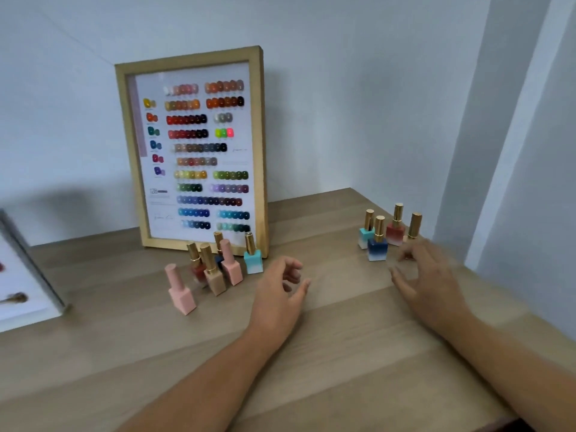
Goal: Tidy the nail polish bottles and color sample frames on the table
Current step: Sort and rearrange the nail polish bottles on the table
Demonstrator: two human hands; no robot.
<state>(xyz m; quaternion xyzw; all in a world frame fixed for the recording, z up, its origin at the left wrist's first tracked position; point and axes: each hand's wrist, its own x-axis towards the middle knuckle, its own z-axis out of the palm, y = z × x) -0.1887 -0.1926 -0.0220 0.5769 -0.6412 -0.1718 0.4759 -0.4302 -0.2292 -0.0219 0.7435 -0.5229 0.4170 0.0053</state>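
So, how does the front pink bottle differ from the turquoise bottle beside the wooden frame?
The front pink bottle has a pink cap; the turquoise bottle has a gold one. The pink bottle is one colour; the turquoise one fades to white below. Both stand on the table with square bodies.

Head cam looks fwd & down, close over table [343, 353], facing wall corner [353, 135].

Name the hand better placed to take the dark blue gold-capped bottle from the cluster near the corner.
Right. The right hand hovers open beside the dark blue gold-capped nail polish bottle, fingers toward it. The left hand sits farther off, nearer the turquoise gold-capped bottle by the wooden frame.
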